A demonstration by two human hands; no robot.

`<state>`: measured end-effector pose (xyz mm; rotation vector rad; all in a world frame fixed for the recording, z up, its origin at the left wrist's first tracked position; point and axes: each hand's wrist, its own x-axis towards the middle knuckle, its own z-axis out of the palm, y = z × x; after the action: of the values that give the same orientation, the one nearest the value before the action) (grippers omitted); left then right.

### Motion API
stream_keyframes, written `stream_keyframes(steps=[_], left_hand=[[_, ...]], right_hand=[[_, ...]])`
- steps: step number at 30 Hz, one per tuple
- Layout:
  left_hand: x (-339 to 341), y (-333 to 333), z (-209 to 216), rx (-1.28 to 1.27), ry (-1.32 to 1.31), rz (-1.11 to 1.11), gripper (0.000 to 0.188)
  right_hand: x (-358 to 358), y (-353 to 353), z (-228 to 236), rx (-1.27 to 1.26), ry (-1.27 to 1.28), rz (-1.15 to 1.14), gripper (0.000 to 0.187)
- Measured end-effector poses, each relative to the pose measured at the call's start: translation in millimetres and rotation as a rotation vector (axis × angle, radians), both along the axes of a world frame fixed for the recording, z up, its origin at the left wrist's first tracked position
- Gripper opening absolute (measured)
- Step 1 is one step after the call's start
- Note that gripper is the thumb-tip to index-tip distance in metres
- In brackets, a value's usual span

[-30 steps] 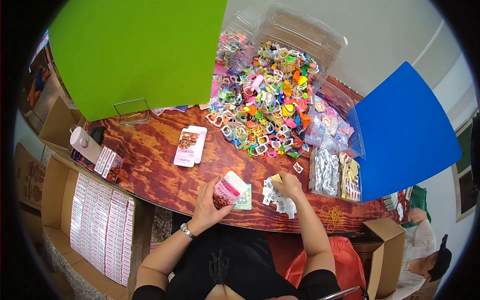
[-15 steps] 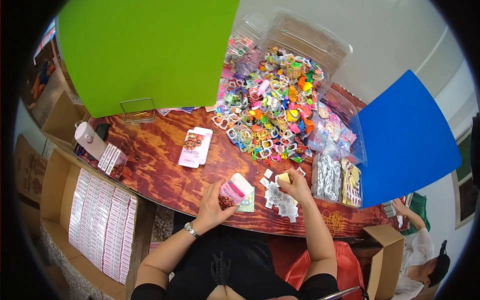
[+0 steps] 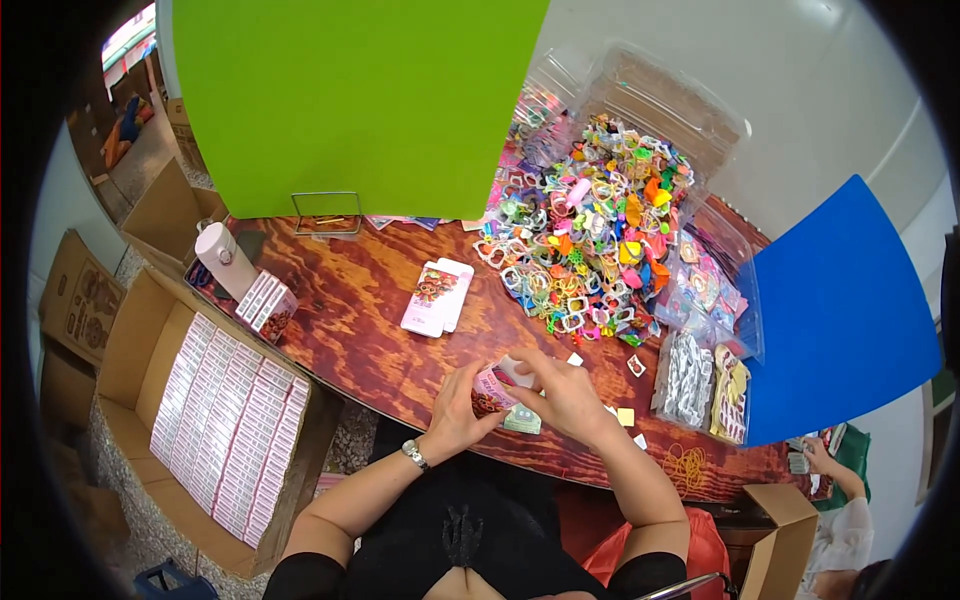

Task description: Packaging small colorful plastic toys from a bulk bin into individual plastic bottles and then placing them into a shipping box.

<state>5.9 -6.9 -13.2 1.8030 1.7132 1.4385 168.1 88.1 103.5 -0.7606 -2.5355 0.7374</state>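
Note:
Near the table's front edge, my left hand (image 3: 455,412) is wrapped round a small pink printed carton (image 3: 490,388), held tilted with its top end toward the right. My right hand (image 3: 570,400) is at that end, thumb and fingers closed on its edges; whether anything is between the fingertips is hidden. A green printed card (image 3: 522,420) lies under my hands. Beside my right wrist are a small yellow square (image 3: 626,416) and some white paper slips, partly covered by the hand. Farther off, flat pink cartons (image 3: 436,298) lie on the table.
A heap of colourful small trinkets (image 3: 590,240) fills the back. Clear trays hold silver packets (image 3: 686,375) and other packets. Green (image 3: 350,110) and blue (image 3: 840,320) boards stand at the sides. A large box (image 3: 130,430) of packed cartons is left. Another person's hand (image 3: 825,462) is far right.
My right hand has moved left from the paper slips to the pink carton's top end. The yellow square it was touching now lies on the table. The whole view has shifted.

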Motion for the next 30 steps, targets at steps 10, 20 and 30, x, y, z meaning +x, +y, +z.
stream_keyframes(steps=[10, 20, 30], left_hand=[[-9, -5, 5, 0.048, -0.136, -0.060, 0.098], [-15, -10, -1, 0.167, 0.006, -0.084, 0.079], [-13, -17, 6, 0.112, -0.034, -0.022, 0.089]], right_hand=[[4, -24, -37, 0.226, 0.377, -0.101, 0.023], [0, -36, -42, 0.134, 0.378, -0.092, 0.022], [-3, -34, -28, 0.320, 0.334, 0.014, 0.025]])
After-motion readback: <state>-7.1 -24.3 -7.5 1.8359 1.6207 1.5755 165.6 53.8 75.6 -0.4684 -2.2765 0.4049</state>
